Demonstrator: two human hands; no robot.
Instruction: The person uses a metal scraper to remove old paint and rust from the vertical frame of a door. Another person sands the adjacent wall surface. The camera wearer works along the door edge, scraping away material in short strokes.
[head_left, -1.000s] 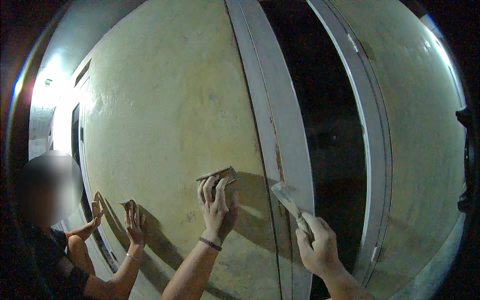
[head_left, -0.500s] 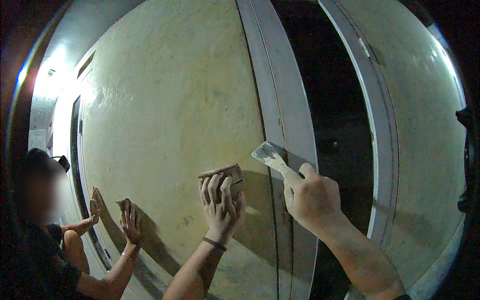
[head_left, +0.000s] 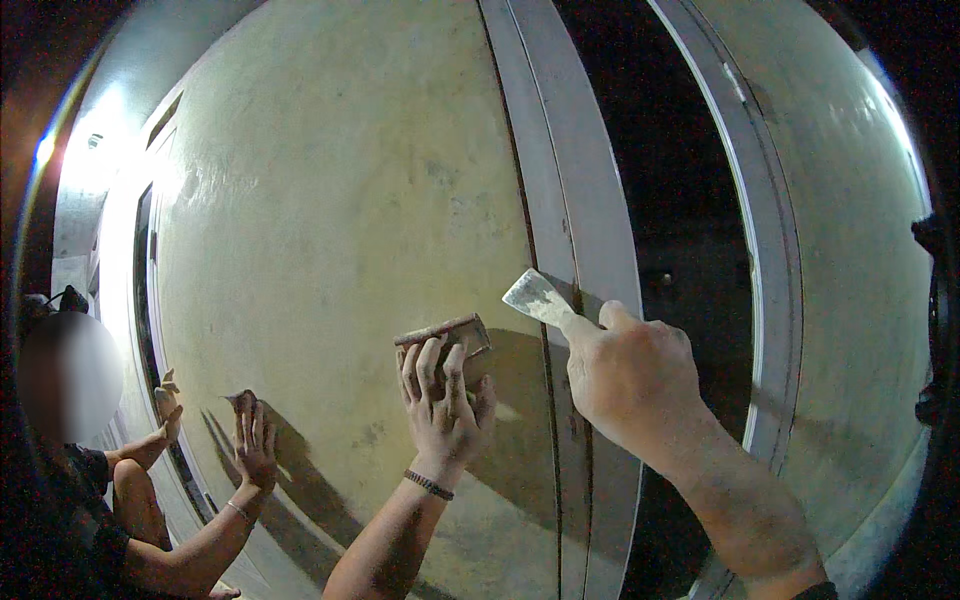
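My left hand [head_left: 440,405], with a dark beaded bracelet at the wrist, presses a brown sandpaper-wrapped block [head_left: 445,329] against the yellowish plastered wall [head_left: 330,230]. Its fingers lie bent over the block, and pale dust covers them. To its right, my right hand [head_left: 632,372] is closed round the handle of a putty knife [head_left: 536,297]. The knife's flat blade is smeared with pale filler and points up and left, in front of the seam where the wall meets the grey door frame [head_left: 585,210]. Most of the handle is hidden in my fist.
On the left a co-worker [head_left: 70,480] in dark clothes crouches close by, one hand [head_left: 255,450] pressing a small brown piece on the same wall. A dark doorway [head_left: 680,200] stands behind my right hand. A bright light [head_left: 95,140] glares at the far left.
The putty knife and my right hand have risen slightly. My left hand and the block have moved up only a little. The co-worker appears farther left.
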